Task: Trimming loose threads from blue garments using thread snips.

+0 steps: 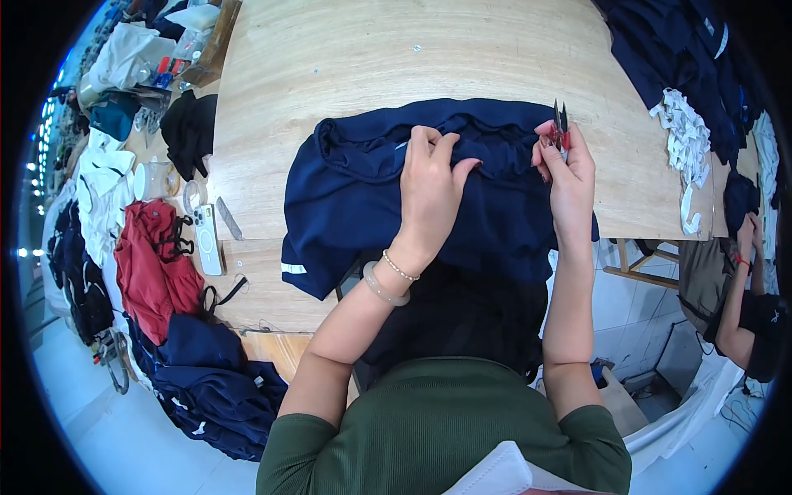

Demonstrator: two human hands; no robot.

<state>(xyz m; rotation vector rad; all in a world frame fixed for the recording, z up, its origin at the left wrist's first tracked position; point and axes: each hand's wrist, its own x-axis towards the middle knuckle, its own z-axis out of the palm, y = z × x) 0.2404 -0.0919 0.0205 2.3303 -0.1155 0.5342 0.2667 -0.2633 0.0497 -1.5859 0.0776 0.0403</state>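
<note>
Nearest us, our left hand presses flat on the navy garment, fingertips pinching its gathered edge. Our right hand grips small red thread snips, blades pointing up. The garment lies bunched on the wooden counter, draping over its near edge.

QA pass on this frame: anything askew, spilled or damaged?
Nothing damaged or spilled. The navy garment lies bunched on the wooden table, its lower part hanging over the near edge; white scraps sit heaped at the right edge.
</note>
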